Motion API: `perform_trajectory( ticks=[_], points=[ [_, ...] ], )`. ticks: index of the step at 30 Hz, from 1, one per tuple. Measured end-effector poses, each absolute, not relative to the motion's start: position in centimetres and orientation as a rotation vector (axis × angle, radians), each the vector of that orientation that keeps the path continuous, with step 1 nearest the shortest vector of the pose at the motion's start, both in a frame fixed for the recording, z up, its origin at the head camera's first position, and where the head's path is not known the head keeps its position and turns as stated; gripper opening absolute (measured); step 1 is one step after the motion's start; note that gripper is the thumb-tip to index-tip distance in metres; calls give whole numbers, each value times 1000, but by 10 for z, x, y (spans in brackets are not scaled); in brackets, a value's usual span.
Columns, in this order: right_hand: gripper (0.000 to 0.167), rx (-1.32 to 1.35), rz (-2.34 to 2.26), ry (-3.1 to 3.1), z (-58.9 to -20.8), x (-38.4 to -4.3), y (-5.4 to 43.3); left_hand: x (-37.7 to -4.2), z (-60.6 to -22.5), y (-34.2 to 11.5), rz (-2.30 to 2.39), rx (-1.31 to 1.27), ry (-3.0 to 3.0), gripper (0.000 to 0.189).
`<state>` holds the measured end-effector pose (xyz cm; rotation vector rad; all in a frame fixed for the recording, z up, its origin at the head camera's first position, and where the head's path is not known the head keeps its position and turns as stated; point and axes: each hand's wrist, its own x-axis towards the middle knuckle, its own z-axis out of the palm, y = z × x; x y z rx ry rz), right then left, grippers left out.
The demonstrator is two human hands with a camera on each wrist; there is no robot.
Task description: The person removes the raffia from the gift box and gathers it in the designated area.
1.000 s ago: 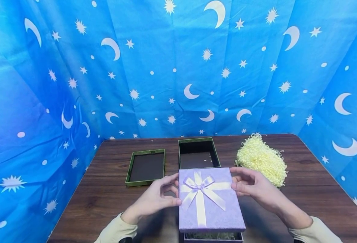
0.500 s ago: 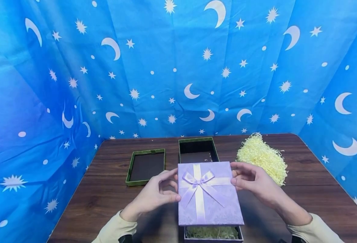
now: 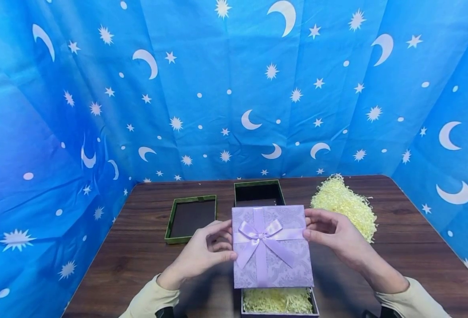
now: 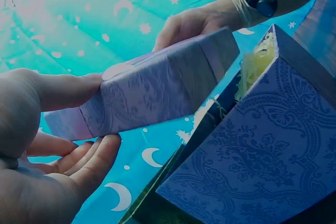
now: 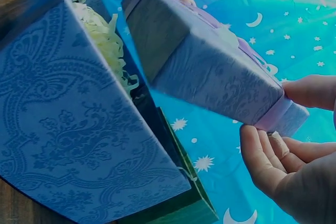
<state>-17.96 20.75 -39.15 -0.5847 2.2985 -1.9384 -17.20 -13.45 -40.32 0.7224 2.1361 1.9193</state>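
over the wooden table point(image 3: 138, 243), both hands point(image 3: 198, 252) point(image 3: 342, 240) grip a pale purple, patterned lid point(image 3: 273, 267) with a bow point(image 3: 261, 236).

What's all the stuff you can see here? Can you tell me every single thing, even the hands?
Purple lid: one, light purple, held between the two hands, off the purple box
Ribbon bow: one, lilac, on top of the lid
Purple box: one, patterned purple, near edge of the head view
Shredded paper: one filling, yellow, inside the purple box
Paper heap: one, yellow, far right of table
Shallow tray: one, green-edged, dark inside, left
Deep box: one, green-edged, dark inside, behind the lid
Table: one, brown, underneath
Cloth backdrop: blue, white moons and stars, around the table
Wrist devices: two, black, one per wrist
Sleeves: two, cream
Left hand, right hand: two, bare, holding the lid's sides
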Motion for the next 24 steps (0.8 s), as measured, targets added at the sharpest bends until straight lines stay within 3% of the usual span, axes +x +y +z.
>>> perform_trajectory(
  ticks=[24],
  points=[
    [49,-802,-2087,2332,-378,-179,204,-172,-394,-134,1928,765,2327,69]
  ],
)
